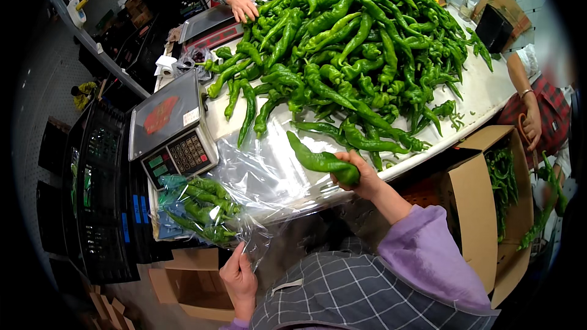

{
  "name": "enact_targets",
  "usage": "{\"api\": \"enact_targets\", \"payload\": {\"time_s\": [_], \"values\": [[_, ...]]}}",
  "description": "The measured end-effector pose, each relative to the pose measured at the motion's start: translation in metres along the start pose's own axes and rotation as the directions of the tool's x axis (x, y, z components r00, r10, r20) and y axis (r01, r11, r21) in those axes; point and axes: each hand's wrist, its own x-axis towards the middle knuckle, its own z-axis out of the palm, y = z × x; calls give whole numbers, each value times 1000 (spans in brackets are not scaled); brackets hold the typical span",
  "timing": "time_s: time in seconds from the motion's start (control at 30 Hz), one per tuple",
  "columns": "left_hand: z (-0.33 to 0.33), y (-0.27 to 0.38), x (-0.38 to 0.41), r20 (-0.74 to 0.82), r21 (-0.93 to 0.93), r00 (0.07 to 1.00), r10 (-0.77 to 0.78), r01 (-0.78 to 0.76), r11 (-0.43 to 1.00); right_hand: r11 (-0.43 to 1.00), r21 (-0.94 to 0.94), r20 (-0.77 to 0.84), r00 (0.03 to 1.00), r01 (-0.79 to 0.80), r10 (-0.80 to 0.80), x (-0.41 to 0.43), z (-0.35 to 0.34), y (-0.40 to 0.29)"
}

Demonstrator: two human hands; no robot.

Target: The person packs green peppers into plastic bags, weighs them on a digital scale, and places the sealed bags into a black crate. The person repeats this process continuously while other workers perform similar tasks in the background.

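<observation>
In my right hand (362, 178) is a long green pepper (321, 158), held by its thick end above the table's near edge. My left hand (239, 275) pinches the gathered mouth of a clear plastic bag (247, 233). Several green peppers (202, 206) lie inside that bag, which rests at the table's near left corner below the scale. A large heap of green peppers (348, 50) covers much of the white table (486, 87). Clear plastic sheeting (261, 165) lies on the tabletop between the scale and my right hand.
A digital scale (172, 123) stands at the left, a second scale (211, 27) behind it. Across the table, another person's hand (243, 8) touches the heap. At right, a person holding scissors (523, 133) stands by a cardboard box (477, 206) of peppers. An open carton (197, 284) sits on the floor.
</observation>
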Motion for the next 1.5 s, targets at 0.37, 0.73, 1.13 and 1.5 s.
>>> {"api": "enact_targets", "payload": {"time_s": [0.37,0.73,1.13,1.5], "values": [[3,-4,2,-46,10,997,68,-68,998,965,250,76,995,-77,59,2,40,-17],[-2,0,15,-60,-60,998,2,-6,998,899,386,324,943,-209,80,-19,56,-11],[3,4,20,-91,-29,983,158,-161,986,787,-609,368,844,-98,390,-8,83,71],[-9,2,14,-160,165,949,272,-246,955,821,-555,377,839,-135,393,33,127,103]]}}
